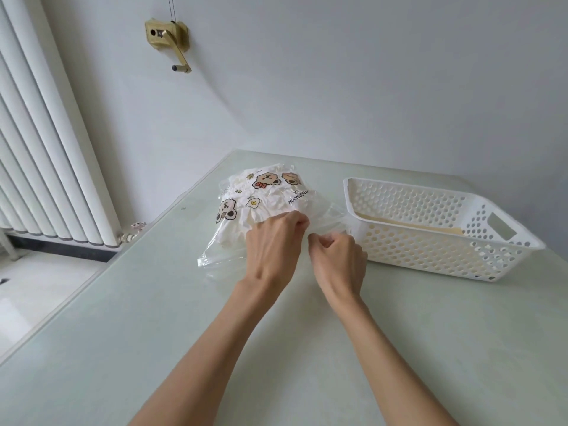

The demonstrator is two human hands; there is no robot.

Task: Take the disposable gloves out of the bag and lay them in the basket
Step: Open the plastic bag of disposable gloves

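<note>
The bag (261, 195) is a clear plastic one printed with small cartoon bears and a fried egg, and it is puffed up with crumpled white disposable gloves (233, 229) that we see through the film. It lies on the pale green table (123, 333), near the far edge, with its open mouth turned toward us and toward the basket (430, 232). The basket is white, full of round holes, and stands just beside the bag on the right; a flat beige sheet lies on its bottom. Our left hand (273, 244) rests on the bag's mouth with curled fingers that pinch the plastic edge together with some of the white material. Our right hand (338, 256) is closed in a loose fist and pinches the thin film of the mouth, close to the basket's near corner. The two hands are almost touching. Both forearms reach forward from the lower edge, bare, and come together at the bag. On the left stands a white radiator (40, 149), and a brass crank (172, 41) is fixed on the wall.
</note>
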